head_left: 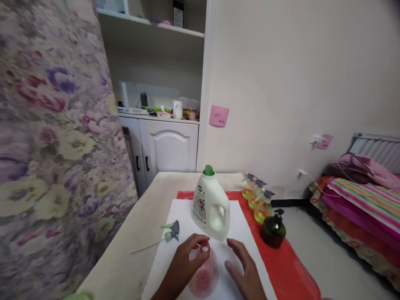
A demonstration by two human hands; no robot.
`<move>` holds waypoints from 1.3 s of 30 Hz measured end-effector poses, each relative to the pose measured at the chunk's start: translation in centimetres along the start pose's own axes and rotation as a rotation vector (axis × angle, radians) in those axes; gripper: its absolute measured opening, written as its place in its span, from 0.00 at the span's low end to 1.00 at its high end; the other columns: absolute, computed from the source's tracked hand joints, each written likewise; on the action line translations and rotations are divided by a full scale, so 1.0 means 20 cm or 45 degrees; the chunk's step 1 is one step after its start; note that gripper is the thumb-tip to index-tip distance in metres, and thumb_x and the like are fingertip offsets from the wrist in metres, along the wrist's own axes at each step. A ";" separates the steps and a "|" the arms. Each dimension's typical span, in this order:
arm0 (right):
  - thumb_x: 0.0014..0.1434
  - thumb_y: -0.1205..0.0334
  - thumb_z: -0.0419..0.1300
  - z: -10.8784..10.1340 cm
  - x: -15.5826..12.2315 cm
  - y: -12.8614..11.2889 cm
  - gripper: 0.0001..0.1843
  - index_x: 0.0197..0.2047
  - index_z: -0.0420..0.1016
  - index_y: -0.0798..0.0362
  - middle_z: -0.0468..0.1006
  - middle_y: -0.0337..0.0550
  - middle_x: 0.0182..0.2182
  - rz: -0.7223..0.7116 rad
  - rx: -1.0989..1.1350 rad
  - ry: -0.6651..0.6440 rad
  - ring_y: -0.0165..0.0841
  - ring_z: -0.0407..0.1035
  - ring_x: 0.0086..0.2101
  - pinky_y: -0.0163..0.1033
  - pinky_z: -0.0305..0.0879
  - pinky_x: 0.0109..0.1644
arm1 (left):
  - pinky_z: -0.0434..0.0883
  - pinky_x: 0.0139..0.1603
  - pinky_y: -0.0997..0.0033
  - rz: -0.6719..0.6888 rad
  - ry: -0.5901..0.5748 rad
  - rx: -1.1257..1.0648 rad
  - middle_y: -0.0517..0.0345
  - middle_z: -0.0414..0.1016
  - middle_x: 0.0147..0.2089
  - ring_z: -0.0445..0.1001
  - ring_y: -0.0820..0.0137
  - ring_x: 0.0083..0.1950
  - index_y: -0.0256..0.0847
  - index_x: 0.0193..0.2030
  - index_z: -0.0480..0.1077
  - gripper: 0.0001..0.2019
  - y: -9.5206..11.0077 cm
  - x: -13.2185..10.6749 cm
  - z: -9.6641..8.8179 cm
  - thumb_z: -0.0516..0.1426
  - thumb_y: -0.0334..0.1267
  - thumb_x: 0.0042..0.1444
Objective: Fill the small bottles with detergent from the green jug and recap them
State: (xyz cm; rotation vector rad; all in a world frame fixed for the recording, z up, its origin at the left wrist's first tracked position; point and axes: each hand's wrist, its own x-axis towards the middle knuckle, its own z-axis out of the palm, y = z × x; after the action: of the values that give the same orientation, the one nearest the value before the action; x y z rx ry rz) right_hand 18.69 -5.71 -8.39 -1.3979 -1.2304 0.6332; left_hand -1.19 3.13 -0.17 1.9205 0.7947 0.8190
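Note:
My left hand (194, 253) has its thumb and fingers closed around the neck of a clear pink spray bottle (204, 279), which stands upright with its mouth uncovered. To the right of that bottle, my right hand (243, 266) is held with thumb and fingers apart, touching nothing. Just beyond both hands stands a large pale green detergent jug (206, 208) with a handle; its cap is off and a green spout shows at the top. A grey and green spray trigger head (171, 231) with its long thin tube lies left of my left hand.
Several spray bottles (261, 212) with yellow liquid line the table's right side, beside a dark green pump bottle (273, 230). White paper (178, 212) lies over a red cloth (290, 266). A floral curtain (62, 125) hangs at left; a bed (359, 208) stands at right.

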 end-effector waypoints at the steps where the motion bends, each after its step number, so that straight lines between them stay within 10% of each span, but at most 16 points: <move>1: 0.57 0.53 0.61 -0.02 0.04 -0.02 0.24 0.56 0.67 0.48 0.71 0.50 0.58 0.035 0.058 0.041 0.44 0.65 0.59 0.51 0.60 0.65 | 0.69 0.50 0.68 0.001 0.002 0.000 0.55 0.78 0.43 0.75 0.63 0.47 0.44 0.41 0.75 0.09 0.00 0.00 0.00 0.58 0.36 0.53; 12: 0.53 0.45 0.63 0.00 0.47 -0.10 0.28 0.52 0.69 0.52 0.76 0.52 0.52 0.027 0.306 0.166 0.45 0.70 0.52 0.49 0.68 0.56 | 0.68 0.44 0.69 0.015 -0.002 -0.057 0.57 0.75 0.34 0.73 0.64 0.39 0.43 0.32 0.73 0.03 0.00 -0.01 0.04 0.60 0.36 0.49; 20: 0.48 0.46 0.67 0.07 0.68 -0.13 0.19 0.33 0.75 0.54 0.77 0.38 0.24 0.021 0.256 0.086 0.34 0.68 0.27 0.37 0.64 0.31 | 0.70 0.45 0.66 0.058 -0.057 -0.048 0.55 0.79 0.37 0.76 0.62 0.42 0.48 0.35 0.77 0.06 -0.12 0.02 0.03 0.63 0.40 0.49; 31: 0.50 0.44 0.64 0.12 0.71 -0.19 0.23 0.18 0.61 0.50 0.62 0.30 0.13 0.004 0.262 0.151 0.27 0.56 0.19 0.35 0.52 0.25 | 0.70 0.44 0.68 0.077 -0.050 -0.173 0.54 0.80 0.36 0.76 0.63 0.40 0.44 0.35 0.80 0.09 -0.16 0.02 0.04 0.65 0.33 0.44; 39: 0.52 0.42 0.61 -0.14 0.58 -0.41 0.25 0.16 0.61 0.50 0.63 0.32 0.11 -0.028 0.186 0.205 0.27 0.56 0.18 0.36 0.51 0.26 | 0.68 0.44 0.70 0.009 0.021 -0.233 0.57 0.77 0.35 0.75 0.65 0.40 0.43 0.33 0.79 0.09 -0.06 0.00 0.04 0.66 0.31 0.42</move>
State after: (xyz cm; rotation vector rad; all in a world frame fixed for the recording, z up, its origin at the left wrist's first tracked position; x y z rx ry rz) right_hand 22.18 2.66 2.94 -1.2859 -1.0497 0.5724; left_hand -0.80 3.25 -1.47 1.7577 0.6979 0.8821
